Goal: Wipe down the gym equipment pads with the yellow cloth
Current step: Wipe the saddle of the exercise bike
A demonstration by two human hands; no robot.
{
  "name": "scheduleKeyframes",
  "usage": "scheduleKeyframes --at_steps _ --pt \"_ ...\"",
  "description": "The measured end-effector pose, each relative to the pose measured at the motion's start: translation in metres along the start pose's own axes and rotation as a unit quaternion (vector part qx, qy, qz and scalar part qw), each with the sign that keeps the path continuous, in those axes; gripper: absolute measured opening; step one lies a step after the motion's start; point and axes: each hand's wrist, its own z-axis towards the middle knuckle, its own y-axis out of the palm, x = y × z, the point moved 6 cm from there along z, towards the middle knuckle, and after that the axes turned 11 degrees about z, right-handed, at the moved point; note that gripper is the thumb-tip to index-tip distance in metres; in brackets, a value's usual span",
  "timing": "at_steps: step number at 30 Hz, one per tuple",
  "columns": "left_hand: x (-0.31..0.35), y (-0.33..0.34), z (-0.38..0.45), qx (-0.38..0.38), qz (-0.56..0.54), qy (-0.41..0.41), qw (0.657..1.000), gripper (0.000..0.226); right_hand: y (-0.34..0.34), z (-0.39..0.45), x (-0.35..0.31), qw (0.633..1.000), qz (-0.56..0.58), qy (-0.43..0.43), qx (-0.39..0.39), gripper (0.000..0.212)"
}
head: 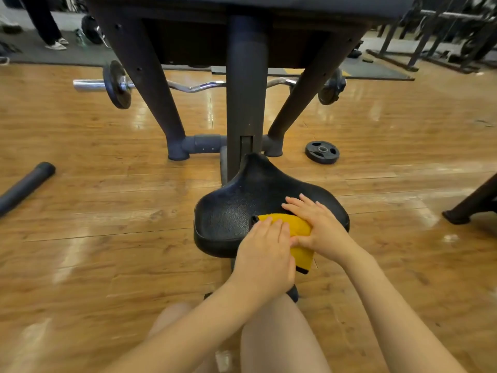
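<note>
**gymrat_q:** Yellow cloth (291,224) on a black seat (228,219), both hands on it. How do I do this pass properly?

**padwiper:** Going left to right: the left half of the seat is bare and looks untouched by the cloth right now, so I'd judge that's where the stroke should head. Keep the cloth flat, press evenly, and run overlapping passes across the textured vinyl, edge to edge. Don't skip the raised nose near the post (246,90). Part of the cloth hangs off the near edge, so pull it back on before you push or it'll just slide off.

**gymrat_q:** And the hands?

**padwiper:** Left hand (265,254) lies flat, fingers straight and together, pressing down on the cloth's left end. Nothing is gripped. Right hand (316,227) is also spread wide, fingers splayed, palm over the cloth's right side with fingertips reaching onto the bare seat beyond. So the cloth sits mid-seat toward the near edge, pinned under both palms, not pinched. The big pad (242,4) up top looks like the next one.
</note>
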Motion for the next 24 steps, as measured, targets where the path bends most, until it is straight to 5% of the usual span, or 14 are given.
scheduleKeyframes --at_steps 10,14,17,20,24 --pt "-0.018 0.007 -0.008 -0.053 0.096 0.031 0.994 0.064 -0.011 -0.002 0.009 0.994 0.111 0.002 -0.023 0.072" --pt "0.008 0.009 0.007 -0.117 0.194 -0.009 0.974 0.068 -0.024 -0.007 0.016 0.95 0.278 0.02 0.141 0.025" --pt "0.027 0.017 0.024 -0.163 0.202 -0.06 0.964 0.085 -0.035 -0.01 0.019 0.896 0.356 0.054 0.26 0.023" --pt "0.021 0.025 0.027 -0.13 0.146 -0.064 0.979 0.095 -0.034 -0.006 0.015 0.91 0.328 0.071 0.246 0.023" --pt "-0.022 0.029 0.0 -0.011 0.065 -0.013 0.998 0.076 -0.041 -0.003 0.013 0.922 0.3 0.084 0.232 0.025"
